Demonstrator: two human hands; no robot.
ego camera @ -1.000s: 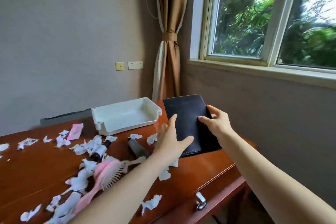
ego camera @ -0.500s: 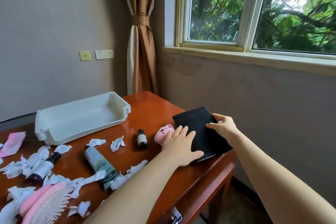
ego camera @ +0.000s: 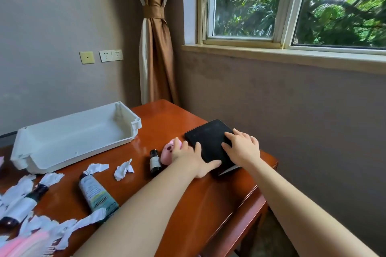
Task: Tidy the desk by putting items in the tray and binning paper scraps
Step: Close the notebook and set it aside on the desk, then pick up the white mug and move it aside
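- Where the desk (ego camera: pixel 208 204) meets its left edge, a pink brush (ego camera: pixel 25 244) lies at the near corner with torn white scraps (ego camera: pixel 52 229) piled around it.
- Just past that, a white bottle (ego camera: pixel 20 206) with a dark cap lies on its side among more scraps.
- A white tray (ego camera: pixel 69 150) sits along the far edge, with nothing seen inside it.
- A tube (ego camera: pixel 96 196) lies flat in front of the tray, with a scrap touching its cap.
- A small dark bottle (ego camera: pixel 155 160) lies near the middle of the desk.
- A pink toy (ego camera: pixel 170 151) rests just beside that bottle, touching the left hand.
- The left hand (ego camera: pixel 193 157) lies flat with fingers spread, its thumb and one finger on the near left side of the book.
- A black book (ego camera: pixel 211 144) lies closed at the far right corner, close to the right edge.
- The right hand (ego camera: pixel 243 147) lies flat on the book's right side, fingers spread.
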